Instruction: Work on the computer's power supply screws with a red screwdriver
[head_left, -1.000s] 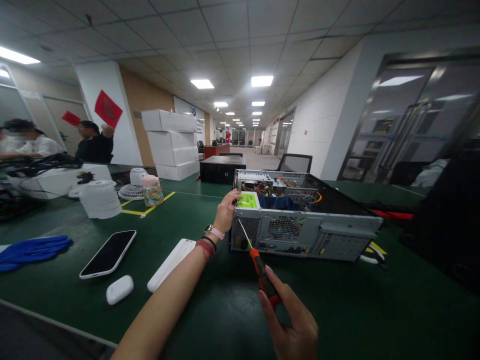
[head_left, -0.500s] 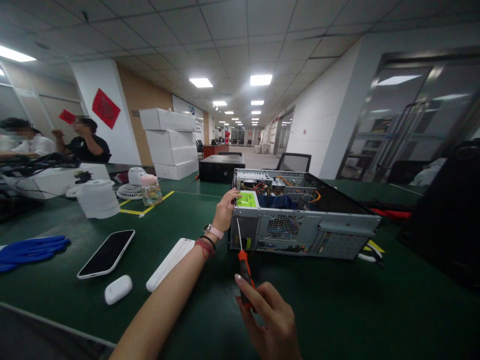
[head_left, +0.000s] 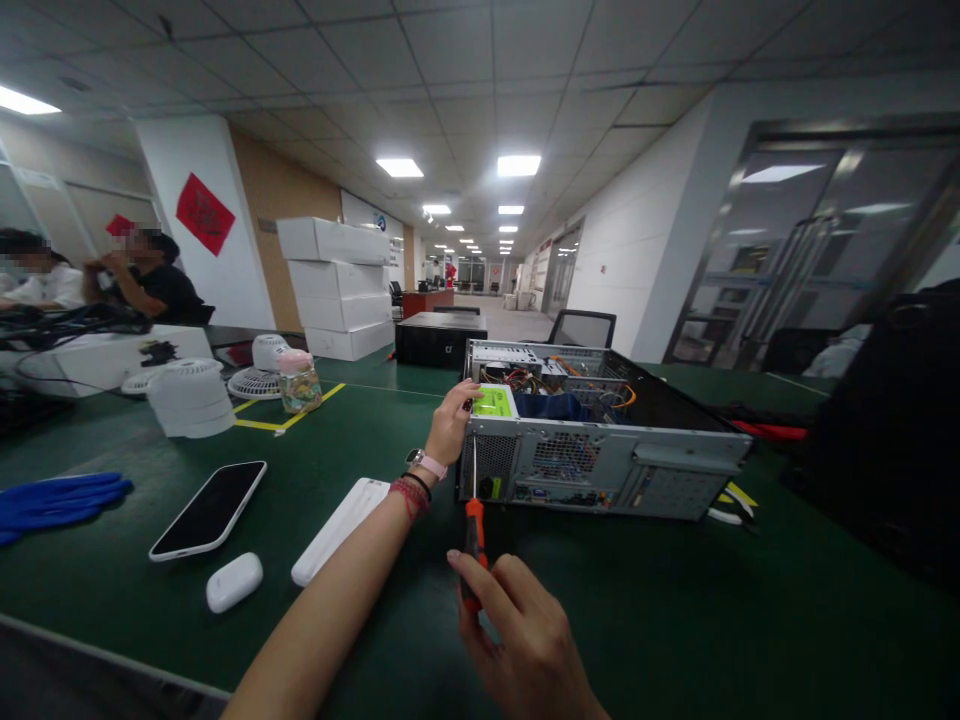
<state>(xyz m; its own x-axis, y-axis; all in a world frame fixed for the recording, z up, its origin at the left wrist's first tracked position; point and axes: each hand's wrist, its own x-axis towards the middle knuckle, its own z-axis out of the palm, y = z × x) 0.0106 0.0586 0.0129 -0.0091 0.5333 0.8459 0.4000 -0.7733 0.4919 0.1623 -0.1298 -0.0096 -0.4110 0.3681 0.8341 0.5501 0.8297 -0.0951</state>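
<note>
Here, on the dark-green table [head_left: 675, 610], inward from its near edge, lies an open, grey-black metal computer case [head_left: 616, 448]. The left hand [head_left: 448, 425], nearer, bends its fingers at its near left corner, grip unclear; the right hand [head_left: 526, 630] clasps an orange-and-black screwdriver [head_left: 475, 525] in its fingers, shaft running ahead toward the table's far edge.

An open office with a long aisle [head_left: 491, 303].
Tiled ceiling [head_left: 450, 60] with square lights [head_left: 519, 166], glass doors [head_left: 765, 290], a mesh chair [head_left: 583, 330], a wall sign [head_left: 363, 220] with a logo, and people [head_left: 161, 282] beyond the green tabletop [head_left: 660, 610].
</note>
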